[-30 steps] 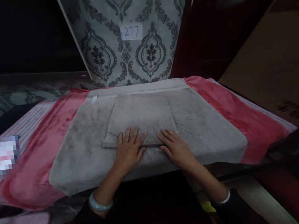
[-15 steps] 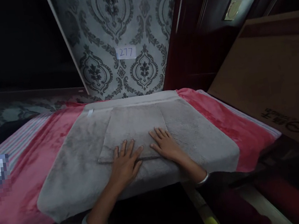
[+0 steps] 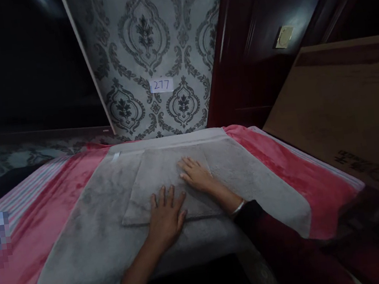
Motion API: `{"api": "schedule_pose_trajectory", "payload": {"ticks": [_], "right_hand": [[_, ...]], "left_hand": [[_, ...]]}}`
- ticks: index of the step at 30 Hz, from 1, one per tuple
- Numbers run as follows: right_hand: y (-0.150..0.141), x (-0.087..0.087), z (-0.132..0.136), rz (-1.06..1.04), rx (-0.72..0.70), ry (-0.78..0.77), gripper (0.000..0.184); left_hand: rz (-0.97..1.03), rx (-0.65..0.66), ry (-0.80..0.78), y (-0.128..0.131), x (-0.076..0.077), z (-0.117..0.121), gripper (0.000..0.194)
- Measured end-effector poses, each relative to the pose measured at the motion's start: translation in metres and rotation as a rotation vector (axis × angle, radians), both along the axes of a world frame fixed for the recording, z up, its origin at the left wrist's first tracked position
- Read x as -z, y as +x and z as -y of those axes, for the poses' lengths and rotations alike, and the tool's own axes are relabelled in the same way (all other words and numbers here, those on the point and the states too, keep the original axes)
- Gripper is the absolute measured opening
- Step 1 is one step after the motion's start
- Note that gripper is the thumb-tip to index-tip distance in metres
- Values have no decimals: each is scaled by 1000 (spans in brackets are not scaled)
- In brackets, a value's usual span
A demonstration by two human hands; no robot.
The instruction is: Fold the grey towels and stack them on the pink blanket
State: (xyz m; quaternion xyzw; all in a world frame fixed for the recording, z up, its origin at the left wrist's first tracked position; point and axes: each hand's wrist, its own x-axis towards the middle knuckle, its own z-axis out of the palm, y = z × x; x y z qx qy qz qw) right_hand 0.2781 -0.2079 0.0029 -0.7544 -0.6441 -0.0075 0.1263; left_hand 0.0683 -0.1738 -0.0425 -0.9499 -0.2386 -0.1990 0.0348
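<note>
A small folded grey towel (image 3: 161,177) lies in the middle of a larger grey towel (image 3: 93,232) spread over a pink blanket (image 3: 43,192). My left hand (image 3: 166,216) rests flat on the small towel's near edge, fingers spread and open. My right hand (image 3: 197,175) lies flat further up on the small towel's right half, fingers stretched out toward the wall. Neither hand holds anything. A pale bangle sits on my left wrist and a thin bracelet on the right.
Patterned grey wallpaper (image 3: 150,50) with a paper label reading 277 (image 3: 162,85) stands behind. A dark wooden door (image 3: 262,59) is at the right, and a large cardboard box (image 3: 348,113) leans beside the bed. Left of the wall is dark.
My right hand has slid forward over the small towel, away from me. The left hand stayed at the near edge. The view has tilted up slightly.
</note>
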Motion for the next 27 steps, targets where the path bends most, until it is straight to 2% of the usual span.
{"api": "schedule_pose_trajectory", "payload": {"ticks": [3,5,7,10,13,16,19,23,27], "right_hand": [[19,16,-12,33,-83,-73,59],[38,24,-13,43,-35,-92,60],[57,23,-14,42,47,-120,60],[75,11,-20,21,185,-163,59],[71,-1,-36,4,276,-113,60],[53,1,-53,17,140,-56,61],[43,14,-62,18,11,-78,61],[60,24,-61,15,141,-111,63],[84,18,-52,-40,296,-167,64]], "left_hand": [[-4,4,22,-1,9,3,49],[2,8,35,-4,12,2,49],[13,13,44,-5,13,0,49],[32,15,48,-4,14,-1,49],[30,11,51,-4,14,0,49],[25,5,47,-4,16,0,50],[33,2,39,-4,20,-2,50],[39,5,40,-4,21,-2,49],[37,4,49,-4,19,0,49]]}}
